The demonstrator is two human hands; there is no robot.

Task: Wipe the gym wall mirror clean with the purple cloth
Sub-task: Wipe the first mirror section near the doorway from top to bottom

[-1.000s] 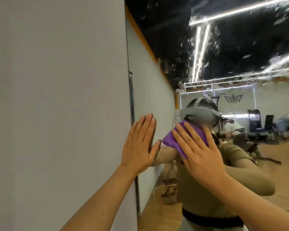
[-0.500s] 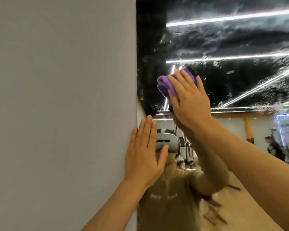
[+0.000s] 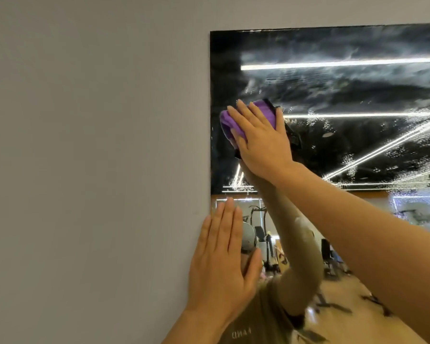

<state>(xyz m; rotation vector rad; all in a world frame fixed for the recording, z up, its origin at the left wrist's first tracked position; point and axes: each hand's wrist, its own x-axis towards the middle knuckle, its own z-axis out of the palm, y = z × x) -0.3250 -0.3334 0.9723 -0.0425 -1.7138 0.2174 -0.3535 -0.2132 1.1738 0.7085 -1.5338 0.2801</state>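
So the big frameless gym wall mirror (image 3: 345, 95) on the plain grey wall (image 3: 85, 145) is still smeary with foam streaks across the top. The soft, bunched purple microfibre cloth (image 3: 227, 124) looks light and floppy, so a flat palm over its middle beats pinching an edge. Right hand (image 3: 261, 137), fingers straight, presses it nearer the top-left corner than half a second ago, while the left hand (image 3: 221, 266) stays flat, fingers together, on the mirror's edge.

Single head view, close to wall (image 3: 85, 170), facing forward and slightly up; mirror (image 3: 333, 83) upper right of frame, its top-left corner at upper centre, both hands in reach.
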